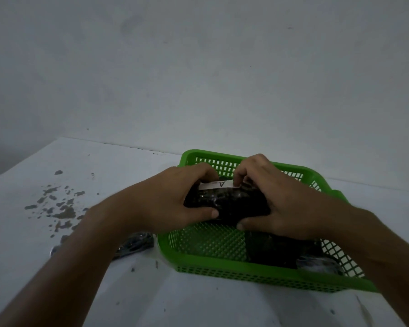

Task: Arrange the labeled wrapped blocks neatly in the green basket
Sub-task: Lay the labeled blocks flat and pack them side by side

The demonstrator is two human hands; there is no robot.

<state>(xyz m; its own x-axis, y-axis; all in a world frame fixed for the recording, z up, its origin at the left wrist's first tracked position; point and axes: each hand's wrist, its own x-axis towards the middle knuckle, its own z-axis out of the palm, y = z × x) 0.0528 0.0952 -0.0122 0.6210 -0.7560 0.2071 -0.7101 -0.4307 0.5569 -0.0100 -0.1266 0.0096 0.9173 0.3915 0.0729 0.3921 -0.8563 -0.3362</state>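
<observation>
A green perforated plastic basket point(222, 272) stands on the white table, right of centre. Both hands hold one dark, shiny wrapped block point(227, 201) above the basket's middle. A white paper label marked "A" point(219, 184) runs along its far top edge. My left hand point(172, 199) grips the block's left end, thumb on the near side. Over the right end, my right hand point(283, 199) closes, its fingertips pinching the label. Another dark wrapped block point(276, 251) lies inside the basket at the near right, partly hidden by my right forearm.
A further dark wrapped block point(135, 244) lies on the table just left of the basket, half hidden under my left forearm. Brown stains point(62, 208) spot the table at the left. A grey wall rises close behind the table's far edge.
</observation>
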